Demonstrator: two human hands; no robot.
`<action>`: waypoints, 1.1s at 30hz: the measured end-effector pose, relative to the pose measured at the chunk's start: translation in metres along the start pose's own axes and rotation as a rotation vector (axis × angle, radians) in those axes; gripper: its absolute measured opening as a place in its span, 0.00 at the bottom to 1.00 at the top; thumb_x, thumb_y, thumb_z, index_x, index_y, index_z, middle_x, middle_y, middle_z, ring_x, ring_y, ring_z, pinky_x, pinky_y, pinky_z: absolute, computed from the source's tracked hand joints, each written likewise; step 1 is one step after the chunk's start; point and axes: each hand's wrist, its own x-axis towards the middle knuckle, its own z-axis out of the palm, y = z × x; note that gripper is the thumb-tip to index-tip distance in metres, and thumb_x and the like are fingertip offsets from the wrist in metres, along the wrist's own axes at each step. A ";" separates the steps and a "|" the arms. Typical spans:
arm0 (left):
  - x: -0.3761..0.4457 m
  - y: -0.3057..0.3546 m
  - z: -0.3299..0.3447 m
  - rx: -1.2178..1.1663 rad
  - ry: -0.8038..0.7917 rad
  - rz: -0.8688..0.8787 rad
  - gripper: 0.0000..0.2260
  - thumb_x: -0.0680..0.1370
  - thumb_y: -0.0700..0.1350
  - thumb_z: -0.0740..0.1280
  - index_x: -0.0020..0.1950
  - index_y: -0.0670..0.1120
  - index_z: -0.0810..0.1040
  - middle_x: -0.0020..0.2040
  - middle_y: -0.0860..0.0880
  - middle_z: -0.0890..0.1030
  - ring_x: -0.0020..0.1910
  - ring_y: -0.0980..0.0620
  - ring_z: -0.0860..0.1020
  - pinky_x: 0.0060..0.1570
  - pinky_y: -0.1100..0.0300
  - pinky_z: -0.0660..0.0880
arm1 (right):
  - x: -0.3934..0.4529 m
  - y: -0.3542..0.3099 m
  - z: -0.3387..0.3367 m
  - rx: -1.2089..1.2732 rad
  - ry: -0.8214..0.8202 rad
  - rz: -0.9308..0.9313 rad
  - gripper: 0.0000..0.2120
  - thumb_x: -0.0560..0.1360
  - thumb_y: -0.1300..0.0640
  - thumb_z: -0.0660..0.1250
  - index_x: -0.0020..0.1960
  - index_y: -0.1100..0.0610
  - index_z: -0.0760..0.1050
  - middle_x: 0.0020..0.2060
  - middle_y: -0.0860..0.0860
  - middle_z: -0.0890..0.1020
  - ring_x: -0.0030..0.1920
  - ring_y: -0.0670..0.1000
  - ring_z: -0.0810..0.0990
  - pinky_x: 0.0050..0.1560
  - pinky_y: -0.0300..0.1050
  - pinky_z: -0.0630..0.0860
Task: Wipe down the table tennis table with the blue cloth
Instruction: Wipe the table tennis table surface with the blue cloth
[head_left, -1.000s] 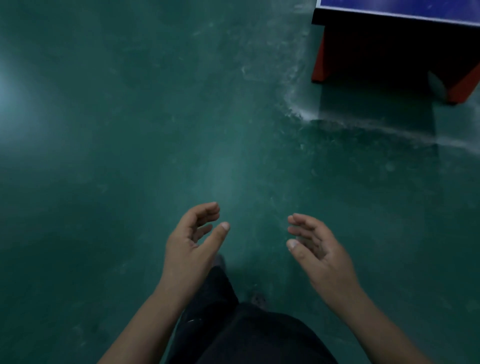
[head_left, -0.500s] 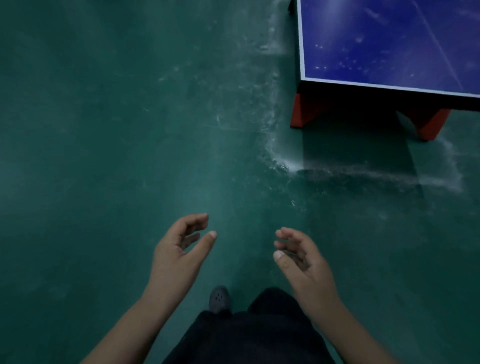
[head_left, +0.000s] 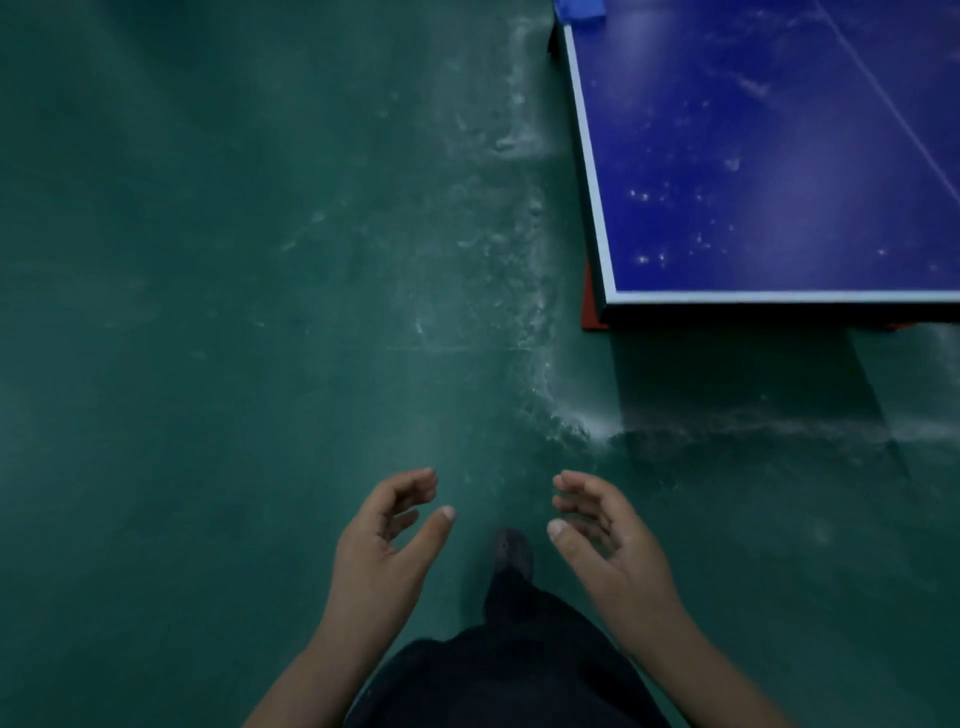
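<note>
The blue table tennis table (head_left: 769, 156) fills the upper right, white-edged, with pale specks and smears on its top. A blue cloth (head_left: 581, 10) lies at the table's far left edge, cut off by the top of the frame. My left hand (head_left: 384, 545) and my right hand (head_left: 608, 540) hover side by side over the floor at the bottom centre, palms facing each other, fingers loosely curled, holding nothing. Both hands are well short of the table's near corner.
Green floor (head_left: 208, 312) all around, with a whitish dusty streak (head_left: 498, 234) running along the table's left side and near end. A red table leg (head_left: 589, 301) shows under the near corner. My dark trousers and one shoe (head_left: 511, 551) are below the hands.
The view has moved forward and tilted up: the table has grown larger and come closer, and the blue cloth has come into sight. My hands keep the same loose pose.
</note>
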 end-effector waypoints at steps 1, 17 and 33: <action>0.027 0.012 0.002 0.017 -0.004 0.015 0.13 0.71 0.46 0.76 0.55 0.52 0.81 0.54 0.59 0.84 0.57 0.57 0.82 0.64 0.49 0.76 | 0.028 -0.012 -0.001 -0.010 -0.003 -0.008 0.18 0.76 0.59 0.72 0.63 0.45 0.76 0.59 0.39 0.80 0.61 0.44 0.79 0.65 0.49 0.75; 0.460 0.096 0.013 0.101 -0.081 0.004 0.17 0.72 0.53 0.75 0.60 0.59 0.80 0.61 0.60 0.81 0.63 0.60 0.77 0.67 0.59 0.71 | 0.430 -0.117 0.035 -0.105 0.071 0.055 0.20 0.76 0.57 0.72 0.64 0.40 0.73 0.62 0.33 0.77 0.64 0.40 0.75 0.67 0.45 0.73; 0.864 0.234 0.101 0.192 -0.361 0.112 0.16 0.73 0.54 0.75 0.59 0.64 0.79 0.62 0.61 0.79 0.64 0.62 0.76 0.63 0.64 0.70 | 0.788 -0.213 0.012 -0.027 0.332 0.112 0.21 0.76 0.56 0.71 0.62 0.36 0.72 0.60 0.34 0.78 0.63 0.36 0.75 0.62 0.37 0.72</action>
